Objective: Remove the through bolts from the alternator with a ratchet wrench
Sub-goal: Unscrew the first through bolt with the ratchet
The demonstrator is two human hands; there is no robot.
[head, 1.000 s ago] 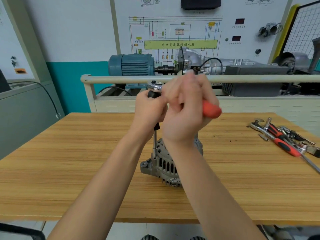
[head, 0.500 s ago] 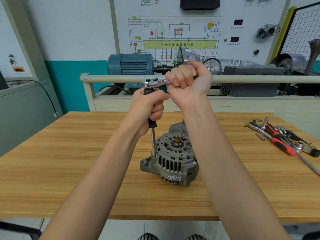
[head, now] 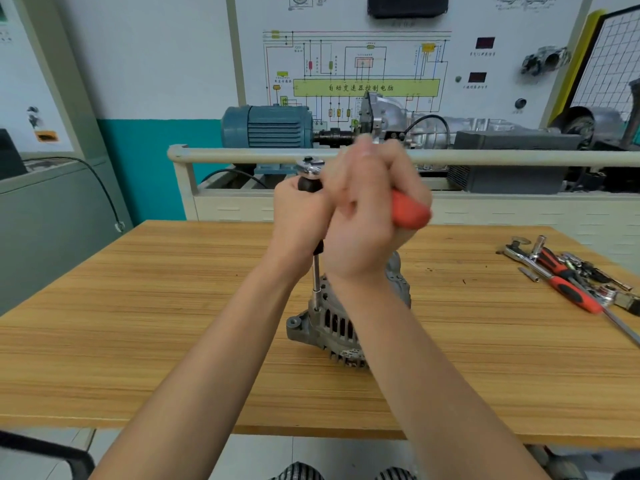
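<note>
Alternator (head: pixel 332 323) sits in the middle of the wooden surface (head: pixel 138 323), partly hidden behind the person's right arm. The right hand (head: pixel 367 216) curls its fingers round the red handle of the ratchet wrench (head: pixel 408 211). The left hand (head: pixel 298 216) wraps round the black extension bar (head: pixel 316 271), which stands upright on the alternator's edge. A pile of tools (head: pixel 571 275) lies well apart to the right.
</note>
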